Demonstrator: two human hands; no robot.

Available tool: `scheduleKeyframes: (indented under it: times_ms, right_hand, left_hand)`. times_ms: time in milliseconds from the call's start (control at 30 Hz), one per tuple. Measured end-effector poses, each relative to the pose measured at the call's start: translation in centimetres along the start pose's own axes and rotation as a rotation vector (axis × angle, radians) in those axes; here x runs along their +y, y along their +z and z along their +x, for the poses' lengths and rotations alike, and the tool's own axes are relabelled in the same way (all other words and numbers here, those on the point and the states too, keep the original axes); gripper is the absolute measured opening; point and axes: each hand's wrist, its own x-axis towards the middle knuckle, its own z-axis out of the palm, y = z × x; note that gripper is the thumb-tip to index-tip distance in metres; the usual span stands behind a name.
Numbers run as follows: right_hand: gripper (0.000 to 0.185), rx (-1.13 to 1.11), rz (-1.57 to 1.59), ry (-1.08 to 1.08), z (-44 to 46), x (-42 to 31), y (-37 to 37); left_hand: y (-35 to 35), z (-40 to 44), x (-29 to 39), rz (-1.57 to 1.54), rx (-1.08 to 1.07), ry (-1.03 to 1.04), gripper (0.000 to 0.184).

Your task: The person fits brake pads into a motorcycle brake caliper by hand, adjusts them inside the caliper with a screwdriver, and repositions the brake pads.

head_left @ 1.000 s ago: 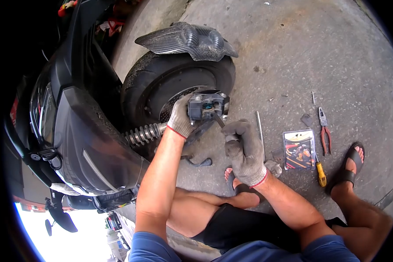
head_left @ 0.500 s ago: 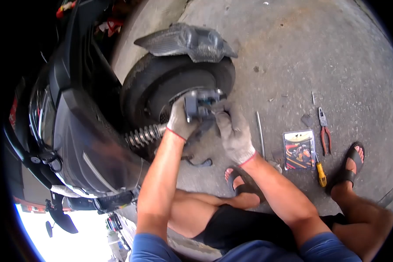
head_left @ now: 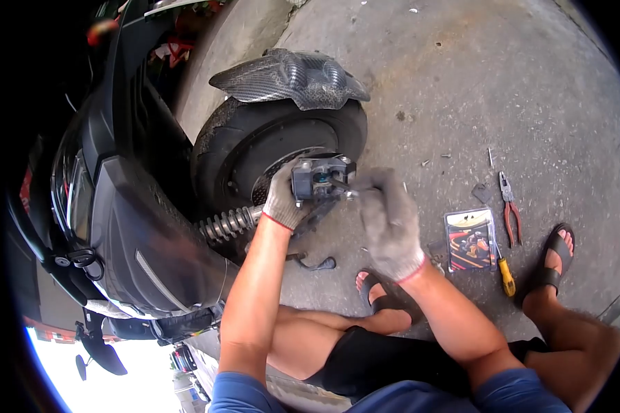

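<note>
My left hand (head_left: 283, 195), in a grey work glove with a red cuff, is closed around a black brake caliper (head_left: 311, 180). The caliper sits beside the brake disc (head_left: 272, 180) of a scooter wheel (head_left: 255, 138). Just right of it is my gloved right hand (head_left: 391, 227), its fingers curled and smeared by motion. A short dark piece (head_left: 342, 185) reaches from the caliper toward those fingertips. What the right fingers hold, if anything, I cannot make out.
Leftward stands the scooter body (head_left: 158, 227), with a coil spring (head_left: 231, 224) and a carbon-pattern fender (head_left: 289, 79). On the concrete lie red-handled pliers (head_left: 510, 210), a yellow-handled screwdriver (head_left: 506, 277), a printed packet (head_left: 470, 239) and a few small metal pieces.
My right hand has moved right and slightly down, away from the caliper, and now covers most of the metal rod on the ground. My left hand stays on the caliper.
</note>
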Motion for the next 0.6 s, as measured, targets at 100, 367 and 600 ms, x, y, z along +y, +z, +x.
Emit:
scheduleKeyframes:
  times_ms: [100,367,600]
  right_hand:
    - [0.014,-0.063,-0.113,0.024,-0.3,1.4,2.3]
    - [0.014,-0.001,-0.072,-0.084,-0.4,-0.8,0.5]
    - [0.013,0.074,-0.172,-0.053,1.0,2.6,0.2]
  left_hand:
    - [-1.6,0.7,0.0,-0.043,-0.056,-0.038,0.049]
    - [-0.5,0.7,-0.3,-0.084,-0.012,0.023,0.042]
    - [0.1,0.1,0.2,-0.086,-0.092,-0.026,0.045]
